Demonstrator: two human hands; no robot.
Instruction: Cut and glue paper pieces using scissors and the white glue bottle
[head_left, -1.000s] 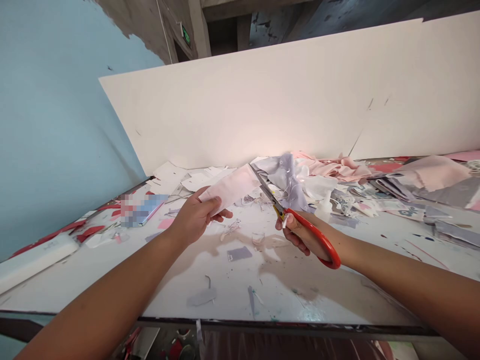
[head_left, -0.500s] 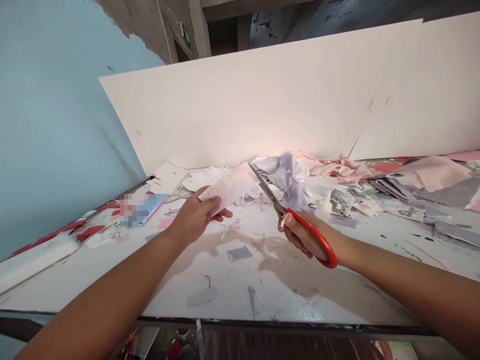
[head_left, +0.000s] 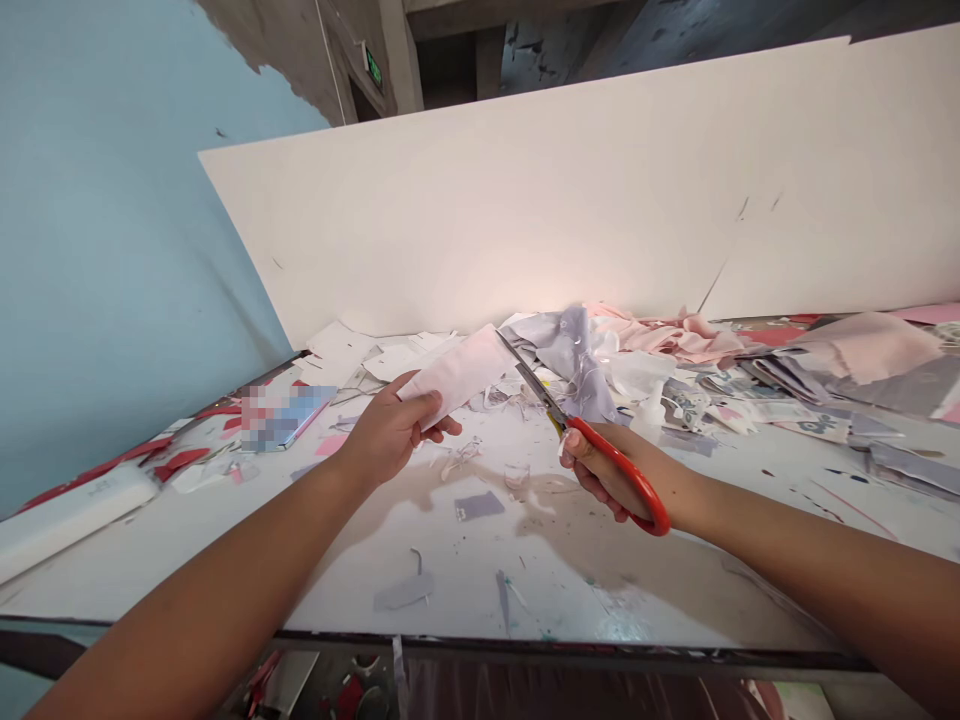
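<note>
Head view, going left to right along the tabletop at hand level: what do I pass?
White bar → flat blue item → left hand → the pale paper piece it holds → red-handled scissors, gripped by the right hand → large pink cloth.

the pixelated patch (head_left: pixel 279 416) on the left of the table (head_left: pixel 675 590) is blurred out, and the little green sign (head_left: pixel 370 69) up top is too small to read. the left hand (head_left: pixel 386 435) covers the near corner of the pale sheet (head_left: pixel 465 372), the right hand (head_left: pixel 607 475) hides part of the handles of the red scissors (head_left: pixel 556 415), and i can't tell if the blades are biting the sheet or just touching its edge. both forearms run off the bottom edge, the white bar (head_left: pixel 67 512) gets cut by the left edge, and the cloth pile (head_left: pixel 862 350) and white board (head_left: pixel 600 180) run off the right.
</note>
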